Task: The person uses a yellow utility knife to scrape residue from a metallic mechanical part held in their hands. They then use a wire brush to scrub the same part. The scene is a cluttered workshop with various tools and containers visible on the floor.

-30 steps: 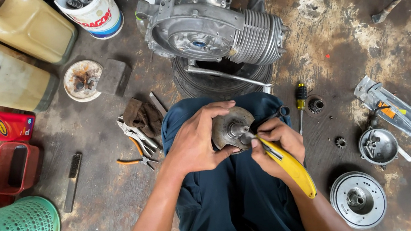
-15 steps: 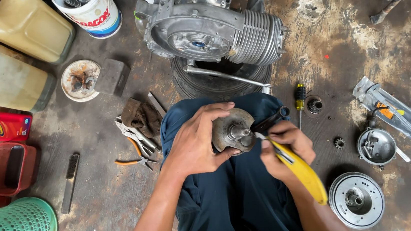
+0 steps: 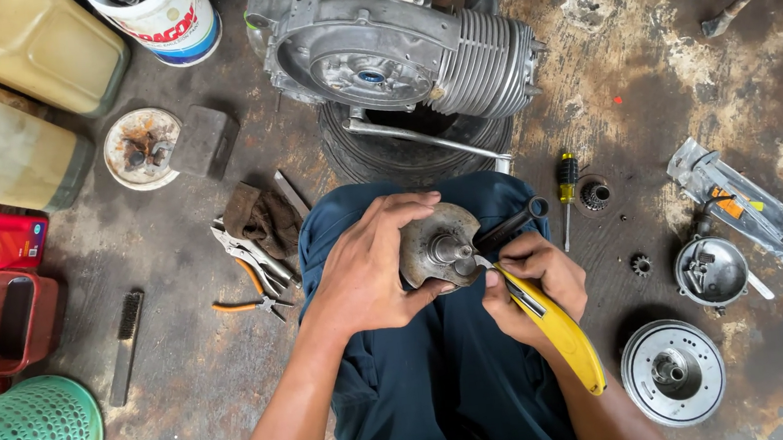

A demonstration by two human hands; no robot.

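Left hand [image 3: 368, 275] grips rusty flywheel disc [image 3: 432, 245] over lap, right hand [image 3: 532, 283] clenched on yellow-handled utility knife [image 3: 550, 324], blade at the hub shaft — looks like scraping/cleaning step; next stroke needs a steady disc and shallow blade angle.

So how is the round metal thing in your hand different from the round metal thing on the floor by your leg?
The held disc is dull, brownish and stained; the floor disc is pale grey and cleaner. The held disc is gripped on edge by the left hand, with the yellow-handled tool in the right hand at its hub; the floor disc lies flat, untouched. Both are round with a raised centre hub.
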